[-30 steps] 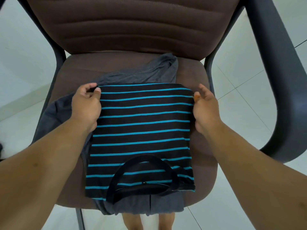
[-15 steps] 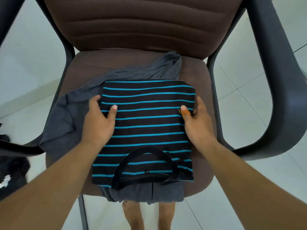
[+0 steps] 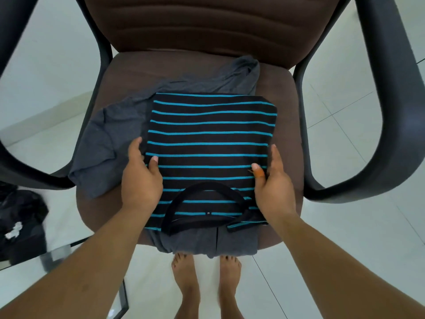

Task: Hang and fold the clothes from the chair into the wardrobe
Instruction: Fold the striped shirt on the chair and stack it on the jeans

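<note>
**Folded striped shirt held at both sides on the chair seat**

At the centre of the frame, a folded black shirt with blue stripes (image 3: 211,143) lies flat on the brown seat of the chair (image 3: 287,93), its collar toward the lower edge of the picture. It sits on top of a grey garment (image 3: 108,143), which spreads out to the left and shows again above and below the shirt.

The left hand (image 3: 140,178) grips the shirt's left edge, thumb lying on top of the fabric and fingers curled down along the side. The right hand (image 3: 273,187) holds the right edge the same way, thumb on top and fingers wrapped along the side.

Toward the lower left, dark clothing (image 3: 20,217) lies blurred on the tiled floor (image 3: 345,139). Two bare feet (image 3: 207,279) stand at the bottom centre.
</note>
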